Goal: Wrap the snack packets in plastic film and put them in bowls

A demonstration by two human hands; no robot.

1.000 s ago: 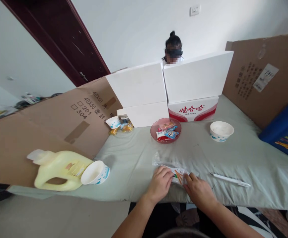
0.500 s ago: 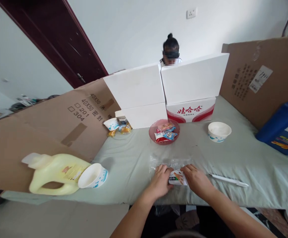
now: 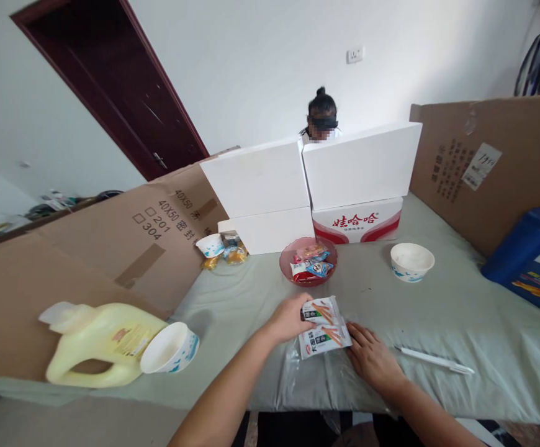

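Observation:
My left hand (image 3: 290,318) grips the left edge of white snack packets (image 3: 326,328) printed with brown sticks. The packets look like two overlapping, one above the other. Palm down, my right hand (image 3: 373,359) lies flat at their right side, fingers stretched out, fingertips by the packets' edge. Under and in front of the hands a clear plastic bag (image 3: 293,375) is spread on the cloth. Beyond the packets stands a pink glass bowl (image 3: 285,273) with several wrapped snacks (image 3: 311,259) in it. A white pen-like stick (image 3: 437,360) lies right of my right hand.
White boxes (image 3: 261,186) form a wall at the back, with a person (image 3: 322,118) behind. Paper bowls (image 3: 412,261) stand right and left. A yellow detergent jug (image 3: 107,338) is at left, a blue bottle (image 3: 531,257) at right. Cardboard (image 3: 158,223) flanks the cloth-covered table.
My left hand has lifted and turned the packets, moving them away from me so more of their fronts shows. My right hand has come off them and flattened onto the plastic. The view tilted up slightly.

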